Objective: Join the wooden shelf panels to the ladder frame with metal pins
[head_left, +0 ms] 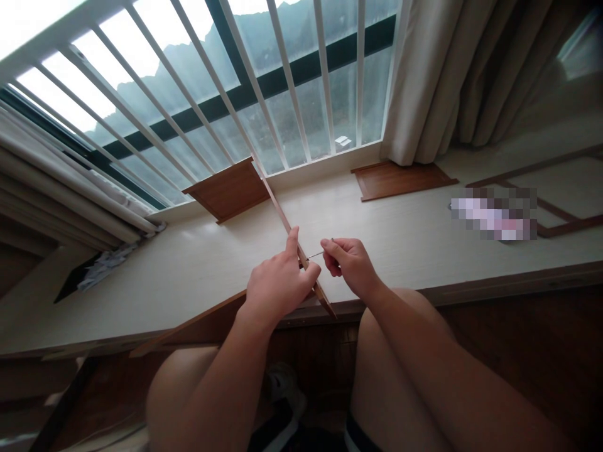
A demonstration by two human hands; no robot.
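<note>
A long wooden board (281,213) is seen edge-on, slanting from near the window bars to the front edge of the white sill. My left hand (279,280) is closed round it near its lower end, the index finger stretched along the edge and the thumb on the near side. To the right, my right hand (347,260) pinches a thin metal hex key (316,255). The key's tip meets the board just above my left thumb. Another brown wooden panel (202,322) comes out from under my left forearm, partly hidden.
On the white sill (391,238) lie two brown panels, one at the bars (230,191) and one under the curtain (400,180). A wooden frame (560,216) and a blurred-out object (494,215) are at right. Crumpled cloth (106,267) lies at left. My knees stand against the sill.
</note>
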